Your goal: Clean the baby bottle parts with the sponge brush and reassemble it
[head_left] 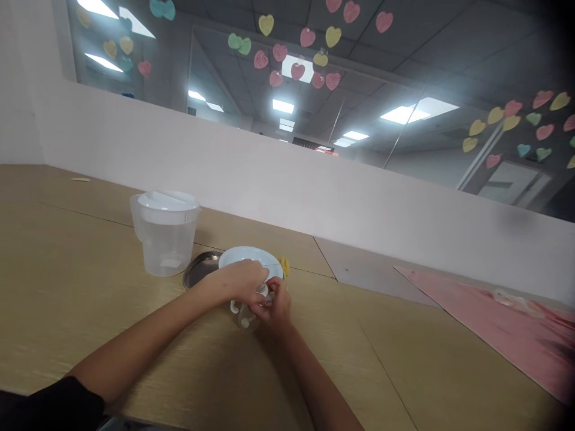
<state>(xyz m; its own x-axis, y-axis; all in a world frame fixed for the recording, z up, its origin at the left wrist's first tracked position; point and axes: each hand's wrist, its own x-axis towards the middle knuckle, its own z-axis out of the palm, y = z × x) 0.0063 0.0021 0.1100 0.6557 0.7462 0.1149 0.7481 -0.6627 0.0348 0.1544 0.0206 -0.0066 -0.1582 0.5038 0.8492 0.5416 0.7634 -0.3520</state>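
Right of my right fingers (280,291), the table (332,335) runs wide to the slanting edge of the cloth (485,305). The pitcher (165,242) stands well left of my left fingers (257,274); past them, the bowl (247,254), then the tray (197,267) beside it. I grip the clear container (246,323) with both.

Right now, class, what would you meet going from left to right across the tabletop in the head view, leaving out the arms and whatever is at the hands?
Small pale scrap, lidded pitcher, round metal tray, pale dish, small yellow item, pink sheet.
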